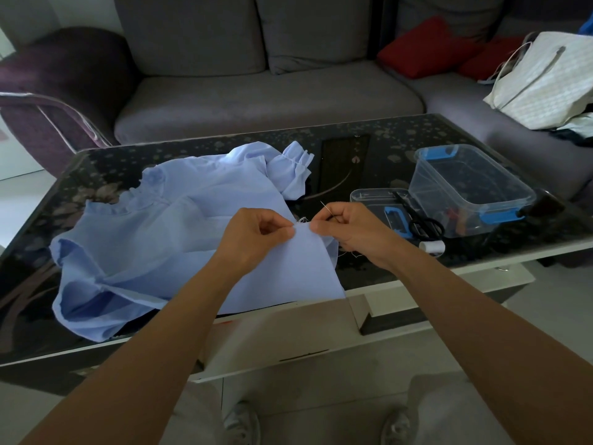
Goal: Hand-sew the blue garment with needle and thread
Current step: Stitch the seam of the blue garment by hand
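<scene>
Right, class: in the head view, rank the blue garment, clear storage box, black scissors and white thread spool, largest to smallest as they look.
1. blue garment
2. clear storage box
3. black scissors
4. white thread spool
No two look alike in size.

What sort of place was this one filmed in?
Probably a home living room: a grey sofa with red cushions stands behind a low, glass-topped coffee table, which bears the garment and a clear plastic box.
</scene>
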